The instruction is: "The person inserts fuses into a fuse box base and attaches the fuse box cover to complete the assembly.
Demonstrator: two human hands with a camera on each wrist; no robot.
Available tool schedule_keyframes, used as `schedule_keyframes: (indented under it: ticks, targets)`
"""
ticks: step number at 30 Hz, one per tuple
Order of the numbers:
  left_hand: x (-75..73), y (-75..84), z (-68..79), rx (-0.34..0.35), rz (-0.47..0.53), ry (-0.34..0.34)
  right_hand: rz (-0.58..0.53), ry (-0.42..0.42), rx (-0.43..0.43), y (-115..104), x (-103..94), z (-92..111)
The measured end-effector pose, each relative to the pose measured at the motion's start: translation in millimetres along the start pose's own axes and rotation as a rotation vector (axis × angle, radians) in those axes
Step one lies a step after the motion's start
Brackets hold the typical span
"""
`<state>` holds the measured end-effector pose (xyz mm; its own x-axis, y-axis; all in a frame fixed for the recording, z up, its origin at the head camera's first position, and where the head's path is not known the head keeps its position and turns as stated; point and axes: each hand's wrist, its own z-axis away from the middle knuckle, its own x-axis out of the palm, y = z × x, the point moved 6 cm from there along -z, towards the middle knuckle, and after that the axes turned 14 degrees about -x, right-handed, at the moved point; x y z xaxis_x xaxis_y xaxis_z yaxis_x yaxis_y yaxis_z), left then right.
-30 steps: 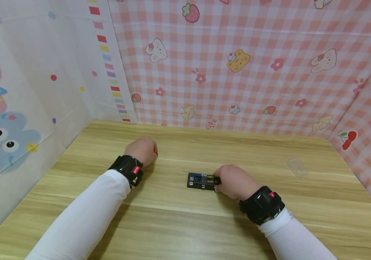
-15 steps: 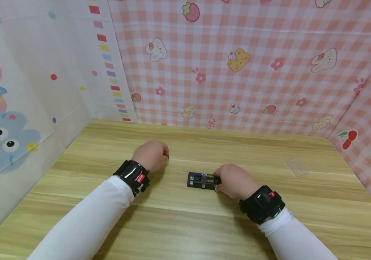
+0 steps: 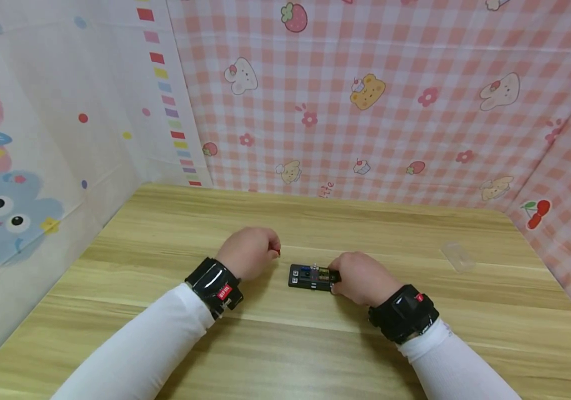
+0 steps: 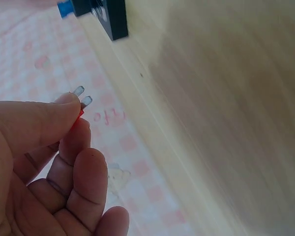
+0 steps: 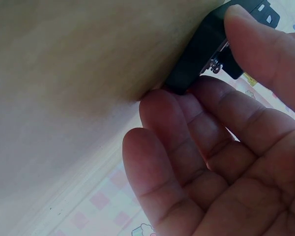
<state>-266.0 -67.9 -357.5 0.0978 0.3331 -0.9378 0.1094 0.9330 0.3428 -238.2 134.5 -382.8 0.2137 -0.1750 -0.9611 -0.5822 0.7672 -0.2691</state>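
Note:
My left hand pinches a red blade fuse between thumb and index finger; its two metal prongs stick out past the fingertips. Just to the right lies a small black fuse box with blue and yellow pieces and two pale squares at its left end. It rests on the table, a short gap from the left hand. My right hand grips the box's right end, thumb on one side and fingers on the other. The hand hides that end in the head view.
A clear plastic piece, perhaps a lid, lies on the wooden table to the right of the right hand. Patterned cloth walls stand along the back and both sides.
My left hand has moved right and toward the near side with the red blade fuse, closer to the fuse box. The right hand and the box have stayed in place.

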Motion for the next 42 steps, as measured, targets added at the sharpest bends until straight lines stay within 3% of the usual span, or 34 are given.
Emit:
schedule_keyframes:
  ticks: [20, 29, 42]
  targets:
    - [15.6, 32.9, 20.6, 0.150, 0.011, 0.020, -0.004, 0.005, -0.014, 0, -0.5, -1]
    - [21.7, 37.9, 22.8, 0.153, 0.003, -0.007, 0.004, 0.016, -0.029, 1, -0.5, -2]
    - [24.8, 42.5, 23.7, 0.181, 0.000, 0.006, -0.005, 0.003, -0.018, 2, 0.5, -2]
